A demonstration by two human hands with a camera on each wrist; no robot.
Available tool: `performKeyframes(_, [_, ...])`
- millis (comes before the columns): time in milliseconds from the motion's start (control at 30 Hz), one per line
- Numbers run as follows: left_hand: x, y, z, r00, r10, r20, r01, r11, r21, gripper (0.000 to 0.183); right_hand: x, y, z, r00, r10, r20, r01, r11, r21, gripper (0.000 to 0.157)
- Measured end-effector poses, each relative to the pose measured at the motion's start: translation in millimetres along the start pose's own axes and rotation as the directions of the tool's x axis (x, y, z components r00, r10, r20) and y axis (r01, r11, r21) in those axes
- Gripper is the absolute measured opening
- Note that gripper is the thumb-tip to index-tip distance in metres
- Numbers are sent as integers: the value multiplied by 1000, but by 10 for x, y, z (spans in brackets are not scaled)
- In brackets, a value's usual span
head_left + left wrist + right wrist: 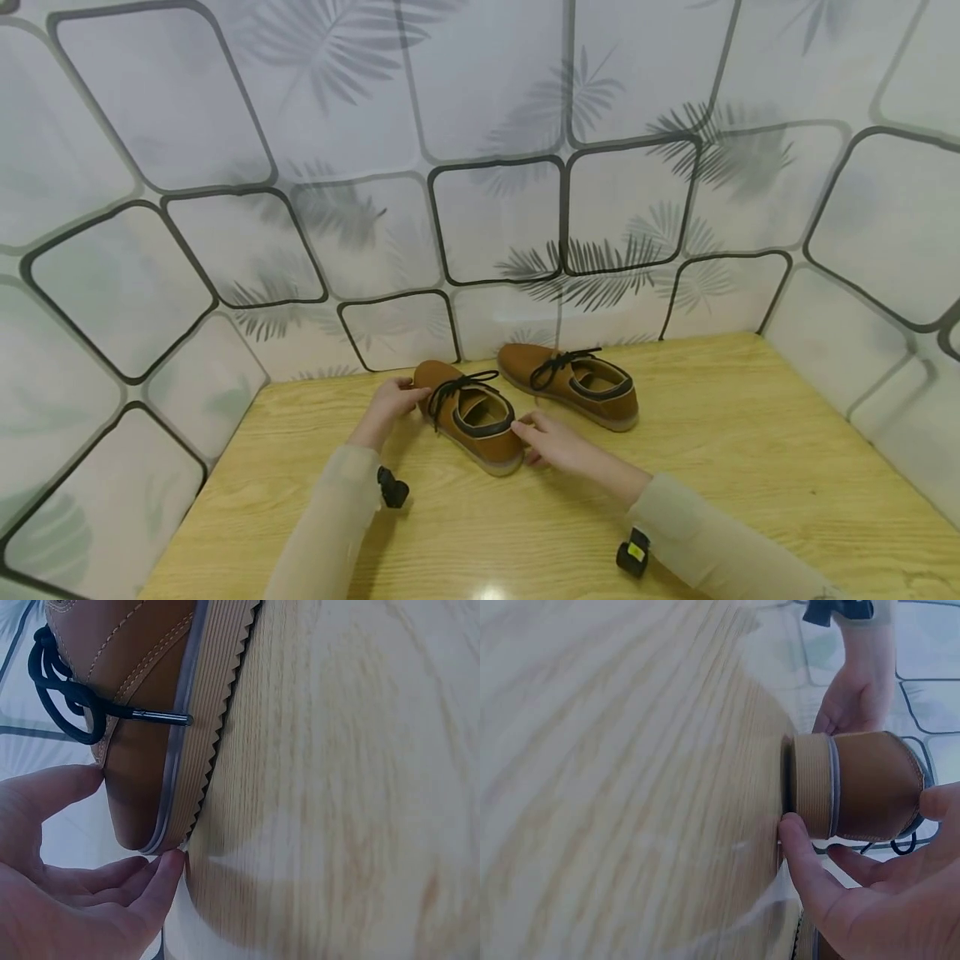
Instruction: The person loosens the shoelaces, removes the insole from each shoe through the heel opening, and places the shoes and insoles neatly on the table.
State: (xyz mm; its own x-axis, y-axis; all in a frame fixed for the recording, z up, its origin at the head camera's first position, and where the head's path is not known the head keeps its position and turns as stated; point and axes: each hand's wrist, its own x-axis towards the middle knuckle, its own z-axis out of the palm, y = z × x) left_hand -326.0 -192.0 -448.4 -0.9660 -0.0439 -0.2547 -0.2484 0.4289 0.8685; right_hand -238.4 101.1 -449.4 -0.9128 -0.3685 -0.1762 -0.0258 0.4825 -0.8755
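A brown lace-up shoe (pixel 477 423) with black laces and a pale ridged sole (pixel 208 712) sits at the middle of the wooden table, toe toward the wall. At its toe, my left hand (pixel 393 400) grips it, thumb on the upper and fingertips by the sole's front edge. My right hand (pixel 553 440) holds the heel (pixel 874 784), thumb at the collar and a finger low beside the sole. The matching brown shoe (pixel 600 400) stands just to the right, its toe also pointing at the back left, laces tied in a bow.
The light wooden table (pixel 750 467) reaches a patterned backdrop (pixel 495 225) of grey outlines and leaf prints at the back and both sides. Small black cameras (pixel 632 552) are strapped on the wrists, over pale sleeves (pixel 720 542).
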Motion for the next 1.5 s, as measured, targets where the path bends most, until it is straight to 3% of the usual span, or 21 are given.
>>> performKeyframes(167, [15,24,-7,999,-16,27,17,1000,-21,69,1,-47,25,999,16,31,-18,997,76,55])
performKeyframes(400, [21,48,-62,995,-58,86,65,995,-80,75,4,-75,60,998,62,11,-63,986,156,59])
performKeyframes(667, [41,39,-65,993,-49,109,68,983,-171,78,-25,-68,43,992,123,27,-125,942,313,58])
performKeyframes(1200, [-76,-14,-99,993,-70,95,88,975,-202,73,-51,-41,-48,988,144,54,-154,918,365,59])
performKeyframes(1500, [-154,-85,-127,996,-54,74,68,977,-204,70,-39,45,-60,977,209,40,-200,841,502,69])
